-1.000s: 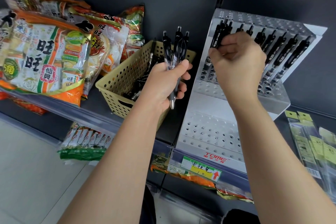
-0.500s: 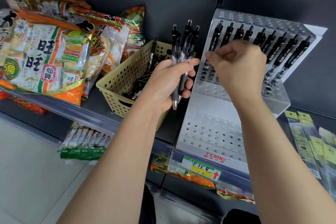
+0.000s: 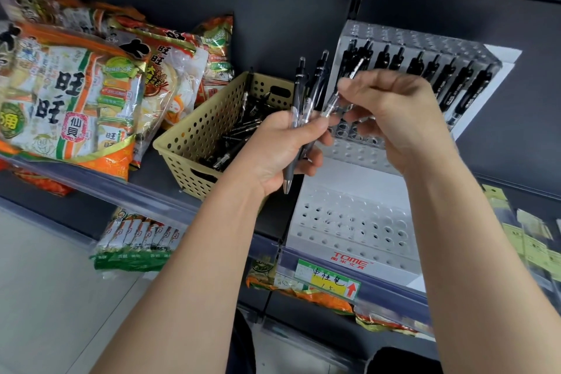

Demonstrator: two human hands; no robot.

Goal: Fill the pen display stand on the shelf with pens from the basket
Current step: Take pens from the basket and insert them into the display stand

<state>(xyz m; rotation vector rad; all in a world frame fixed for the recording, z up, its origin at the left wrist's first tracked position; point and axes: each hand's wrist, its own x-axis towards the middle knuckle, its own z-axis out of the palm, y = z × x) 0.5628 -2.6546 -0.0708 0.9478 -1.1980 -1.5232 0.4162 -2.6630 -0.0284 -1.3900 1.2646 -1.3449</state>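
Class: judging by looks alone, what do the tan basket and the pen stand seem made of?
Tan perforated basket: probably moulded plastic, matt, with even round holes. Tiered clear-and-white pen stand: likely glossy acrylic or similar plastic; black pens show through its upper block.

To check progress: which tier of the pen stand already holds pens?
The upper tier; black pens stand in it, while the lower front tier shows only holes.
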